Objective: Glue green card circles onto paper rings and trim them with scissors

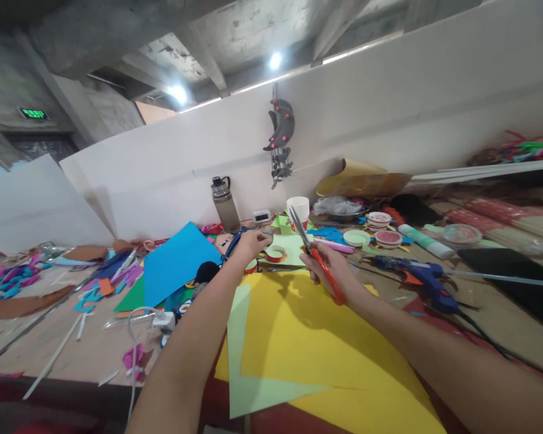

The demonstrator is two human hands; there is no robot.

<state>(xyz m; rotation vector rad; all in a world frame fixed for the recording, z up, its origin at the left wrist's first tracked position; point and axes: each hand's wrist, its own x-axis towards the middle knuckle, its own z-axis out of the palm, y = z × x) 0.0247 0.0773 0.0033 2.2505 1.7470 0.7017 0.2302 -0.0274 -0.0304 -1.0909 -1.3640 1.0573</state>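
My right hand [328, 265] is wrapped around the orange handles of a pair of scissors [326, 274]. Their metal blades point up and away, with the tips in front of white paper cups [298, 208]. Reaching forward, my left hand [256, 242] has its fingers drawn together; what they hold, if anything, is too small to make out. Just right of it, a tape roll [276, 254] lies on a pale green sheet [294, 244]. Beneath both arms are yellow sheets [294, 325] and a light green sheet [253, 392].
A blue sheet [178, 265] and a grey bottle [225, 205] are on the left. To the right lie a blue glue gun [428, 280], small round tubs [388, 239] and a white-green tube [426, 241]. A white charger [164, 321] with its cable is beside my left forearm.
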